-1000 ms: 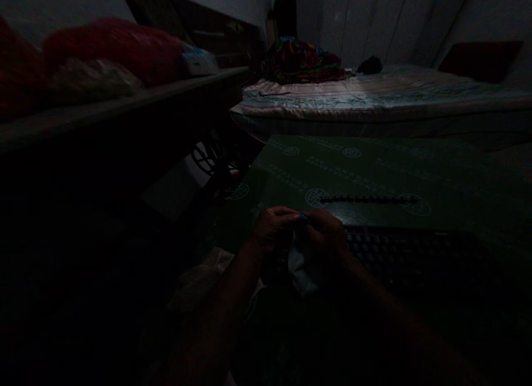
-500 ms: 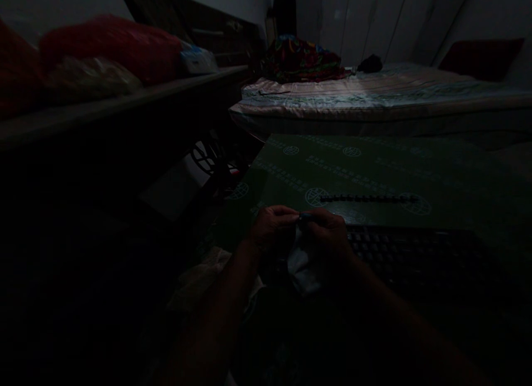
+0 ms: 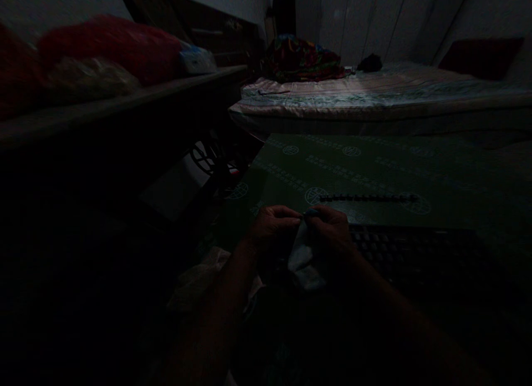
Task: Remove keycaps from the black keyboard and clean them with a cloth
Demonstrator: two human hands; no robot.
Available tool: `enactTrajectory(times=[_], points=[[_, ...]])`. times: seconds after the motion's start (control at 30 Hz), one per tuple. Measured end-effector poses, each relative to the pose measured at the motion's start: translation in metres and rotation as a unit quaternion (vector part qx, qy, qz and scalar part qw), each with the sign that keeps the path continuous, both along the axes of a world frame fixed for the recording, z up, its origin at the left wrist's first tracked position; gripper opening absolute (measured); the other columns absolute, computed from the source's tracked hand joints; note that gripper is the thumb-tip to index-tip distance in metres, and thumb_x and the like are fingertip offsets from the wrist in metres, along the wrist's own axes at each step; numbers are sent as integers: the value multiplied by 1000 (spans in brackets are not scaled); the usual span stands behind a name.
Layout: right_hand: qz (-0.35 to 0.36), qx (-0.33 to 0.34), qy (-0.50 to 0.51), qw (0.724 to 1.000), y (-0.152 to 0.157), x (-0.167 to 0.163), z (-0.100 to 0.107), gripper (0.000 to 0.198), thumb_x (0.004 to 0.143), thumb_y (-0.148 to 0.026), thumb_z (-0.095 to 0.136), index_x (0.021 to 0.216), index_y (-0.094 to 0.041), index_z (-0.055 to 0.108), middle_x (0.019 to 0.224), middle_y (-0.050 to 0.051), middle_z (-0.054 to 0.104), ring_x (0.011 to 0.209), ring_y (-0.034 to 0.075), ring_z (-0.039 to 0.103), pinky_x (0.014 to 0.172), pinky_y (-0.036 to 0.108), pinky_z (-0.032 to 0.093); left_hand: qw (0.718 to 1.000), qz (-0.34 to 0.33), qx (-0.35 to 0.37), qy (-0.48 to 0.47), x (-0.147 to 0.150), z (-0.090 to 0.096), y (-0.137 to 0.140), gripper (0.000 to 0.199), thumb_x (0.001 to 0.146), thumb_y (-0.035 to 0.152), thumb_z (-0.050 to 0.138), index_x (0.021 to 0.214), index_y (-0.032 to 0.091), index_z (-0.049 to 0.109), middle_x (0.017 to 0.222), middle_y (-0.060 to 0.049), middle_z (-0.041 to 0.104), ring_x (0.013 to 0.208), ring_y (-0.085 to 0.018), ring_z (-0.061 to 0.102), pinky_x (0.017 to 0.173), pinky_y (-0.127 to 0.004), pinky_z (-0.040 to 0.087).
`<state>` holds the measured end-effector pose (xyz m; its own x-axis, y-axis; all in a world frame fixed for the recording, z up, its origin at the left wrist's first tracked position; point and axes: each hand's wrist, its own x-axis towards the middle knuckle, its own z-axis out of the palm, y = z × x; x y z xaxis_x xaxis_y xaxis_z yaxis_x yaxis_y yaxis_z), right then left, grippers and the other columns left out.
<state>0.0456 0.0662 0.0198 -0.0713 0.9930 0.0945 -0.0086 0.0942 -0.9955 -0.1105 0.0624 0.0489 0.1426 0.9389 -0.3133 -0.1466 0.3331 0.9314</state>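
The room is very dim. My left hand is closed in a pinch, its fingertips meeting those of my right hand; whatever small item it may grip is too dark to make out. A pale cloth hangs from my right hand, whose thumb and fingers are closed on its upper end. Just right of my hands lies a black keyboard, partly covered by my right hand and forearm. Beyond it, a row of small dark pieces, resembling keycaps, stretches across the green tabletop.
A crumpled light cloth lies by my left forearm. At the left runs a shelf bearing a red bag and a tissue-like pack. Behind the table stands a bed with a patterned blanket.
Both hands stay in nearly the same place, with the fingertips shifted slightly right. The pale cloth now hangs more stretched and folded differently under my right hand.
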Motion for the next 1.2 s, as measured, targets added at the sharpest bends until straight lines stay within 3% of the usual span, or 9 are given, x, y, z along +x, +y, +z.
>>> enactTrajectory(times=[0.2, 0.43, 0.73, 0.93, 1.2], points=[[29, -5, 30, 999, -1, -1, 0, 19, 67, -34, 63, 74, -17, 67, 63, -1, 61, 56, 12, 53, 50, 21, 40, 1000, 7, 5, -9, 1, 1, 0, 27, 49, 21, 82, 72, 13, 70, 63, -2, 68, 57, -13, 62, 60, -27, 48], [-3, -5, 24, 1000, 0, -2, -2, 20, 68, -34, 62, 75, -17, 68, 65, 0, 62, 58, 13, 55, 52, 22, 42, 1000, 11, 4, -9, 2, 3, -1, 26, 51, 21, 81, 72, 13, 69, 64, -2, 68, 56, -14, 62, 59, -28, 49], [-14, 82, -22, 996, 1, -5, -11, 27, 72, -34, 61, 95, -20, 65, 82, 2, 68, 72, 17, 62, 63, 26, 48, 1000, 18, 1, 10, 0, 0, 1, 25, 51, 23, 81, 70, 14, 68, 60, -1, 65, 52, -12, 59, 56, -25, 46], [-16, 112, -51, 992, 3, -5, -14, 23, 74, -30, 58, 94, -20, 63, 86, 2, 67, 78, 17, 62, 71, 28, 48, 1000, -12, 0, 10, -3, -4, 1, 24, 52, 22, 80, 70, 14, 68, 59, 0, 65, 53, -12, 59, 56, -25, 45], [-28, 125, -52, 990, 3, -5, -14, 21, 74, -29, 57, 92, -21, 63, 83, 1, 67, 76, 17, 62, 69, 28, 48, 1000, -3, 0, 20, 0, -1, 1, 26, 50, 24, 81, 67, 13, 65, 56, 1, 62, 49, -10, 57, 52, -23, 42]])
